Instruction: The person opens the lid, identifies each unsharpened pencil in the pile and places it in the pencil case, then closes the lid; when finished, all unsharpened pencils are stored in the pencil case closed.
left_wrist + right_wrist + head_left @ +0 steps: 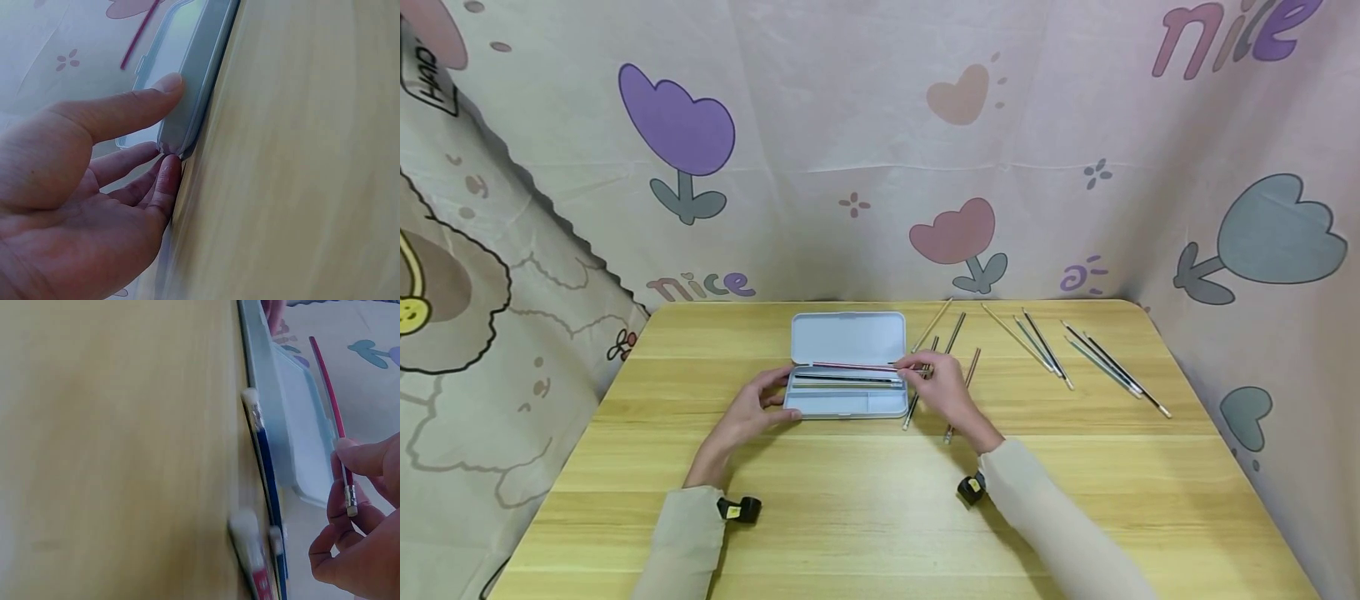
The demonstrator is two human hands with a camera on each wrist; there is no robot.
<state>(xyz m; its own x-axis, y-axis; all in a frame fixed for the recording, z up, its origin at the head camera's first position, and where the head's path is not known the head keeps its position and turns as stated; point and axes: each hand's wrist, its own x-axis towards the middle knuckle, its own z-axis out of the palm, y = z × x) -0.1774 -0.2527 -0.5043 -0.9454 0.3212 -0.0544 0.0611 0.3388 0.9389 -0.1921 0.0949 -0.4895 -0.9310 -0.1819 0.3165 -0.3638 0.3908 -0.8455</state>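
A light blue pencil case (827,406) lies on the table with its lid (848,337) folded back. My left hand (752,412) holds the case's left end, the thumb on its front side and the fingers around the corner. Between thumb and fingers, my right hand (946,385) pinches a red pencil (331,387) near its eraser end. That pencil is held lengthwise over the back of the case, pointing left. Inside the rear compartment lie a dark pencil (842,378) and a tan one (827,386). The front compartment has a divider toward the right.
Several loose pencils lie around and under my right hand, among them a dark pencil (956,333) and a yellow pencil (932,325). Farther right are more pencils, including a black pencil (1120,367). A patterned cloth (820,233) hangs behind the wooden table (850,517).
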